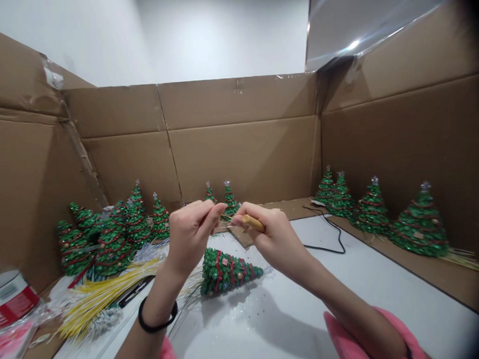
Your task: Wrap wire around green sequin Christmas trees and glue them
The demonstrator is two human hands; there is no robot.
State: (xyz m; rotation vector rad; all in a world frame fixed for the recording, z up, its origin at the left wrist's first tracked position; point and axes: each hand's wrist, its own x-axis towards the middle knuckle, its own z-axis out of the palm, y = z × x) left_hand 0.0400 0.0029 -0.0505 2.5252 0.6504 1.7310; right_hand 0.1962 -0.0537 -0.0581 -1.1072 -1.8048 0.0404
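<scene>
My left hand [192,233] is raised over the table, its fingers closed on a thin yellow strand [226,216]. Close to it, my right hand [268,229] grips a tool by its short wooden handle [253,222]. From this handle a thin metal shaft seems to run toward my left hand; its tip is hidden. Below both hands, a small green Christmas tree [230,272] with red garland lies on its side, its top pointing right. Thin green wires [185,306] trail from its base.
A bundle of yellow strands [104,293] lies at the left beside a black-handled tool [136,291]. Upright trees stand at the left [113,245], back [229,197] and right [421,226]. A black cable [341,238] curves at the back right. Cardboard walls [242,158] surround the white table [247,334].
</scene>
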